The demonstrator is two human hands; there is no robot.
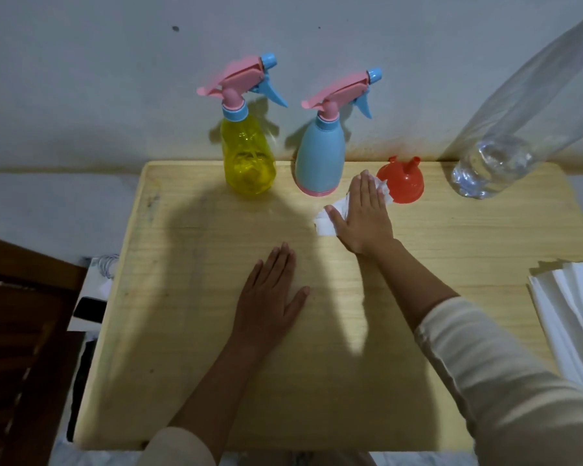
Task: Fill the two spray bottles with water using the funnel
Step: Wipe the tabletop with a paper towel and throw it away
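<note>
Upright yellow spray bottle [248, 156], pink-blue trigger top

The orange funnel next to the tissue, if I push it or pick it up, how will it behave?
The funnel stands wide mouth down, spout up, so a push would probably slide it on the table rather than tip it. It looks like thin plastic, so likely light and stiff. On its side, it might roll in a curve.
</note>
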